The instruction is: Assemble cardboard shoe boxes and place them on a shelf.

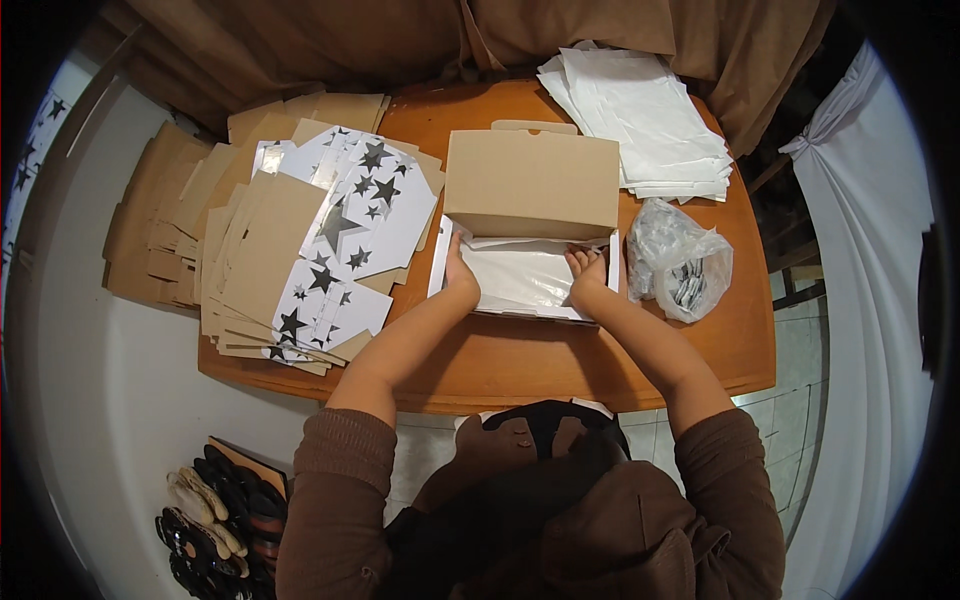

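Note:
A cardboard box (532, 183) stands in the middle of the table with its brown lid raised at the far side. White tissue paper (515, 278) lines its inside. My left hand (459, 272) reaches in along the left wall, fingers stretched out and holding nothing. At the opposite end, my right hand (587, 272) rests on the paper by the right wall, its fingers slightly bent and apart. Part of each hand's fingers and the paper's edges beneath them are hidden.
Flat cardboard blanks (265, 225) are piled on the left, with star-printed white ones (340, 235) among them. A stack of white paper sheets (640, 120) lies at the back right. Beside the box sits a clear plastic bag (685, 265) holding small silvery packets. Shoes (215, 520) stand at the lower left.

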Motion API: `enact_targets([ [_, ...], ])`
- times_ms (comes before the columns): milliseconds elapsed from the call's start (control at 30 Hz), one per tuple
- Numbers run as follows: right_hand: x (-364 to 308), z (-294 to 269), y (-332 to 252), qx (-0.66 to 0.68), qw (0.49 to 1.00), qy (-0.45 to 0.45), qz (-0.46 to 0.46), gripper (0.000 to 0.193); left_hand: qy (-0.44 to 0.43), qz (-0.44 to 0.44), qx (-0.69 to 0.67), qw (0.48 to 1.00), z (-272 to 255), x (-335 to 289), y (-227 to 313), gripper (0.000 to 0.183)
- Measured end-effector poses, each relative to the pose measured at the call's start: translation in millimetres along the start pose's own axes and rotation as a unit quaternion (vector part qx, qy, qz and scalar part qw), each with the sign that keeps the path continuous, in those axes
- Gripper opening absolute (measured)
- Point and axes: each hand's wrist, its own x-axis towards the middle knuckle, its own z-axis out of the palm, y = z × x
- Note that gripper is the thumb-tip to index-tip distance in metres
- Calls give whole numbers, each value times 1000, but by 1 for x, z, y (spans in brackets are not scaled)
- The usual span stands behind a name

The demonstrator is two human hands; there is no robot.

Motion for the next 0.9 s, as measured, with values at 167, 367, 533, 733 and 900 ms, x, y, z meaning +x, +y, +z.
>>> enact_targets([
  [167,23,12,-1,92,995,31,10,88,62,17,-111,992,-1,-5,-13,68],
  [367,-8,-53,3,201,961,105,-160,57,212,146,-415,873,-16,-32,-50,72],
  [533,15,-36,-44,210,944,182,-178,72,347,64,-468,810,2,6,2,97],
  [733,7,-9,-4,155,975,109,-119,63,220,103,-503,829,8,-5,-11,101],
  [900,7,5,6,84,994,48,-48,77,135,49,-391,909,4,14,-3,107],
])
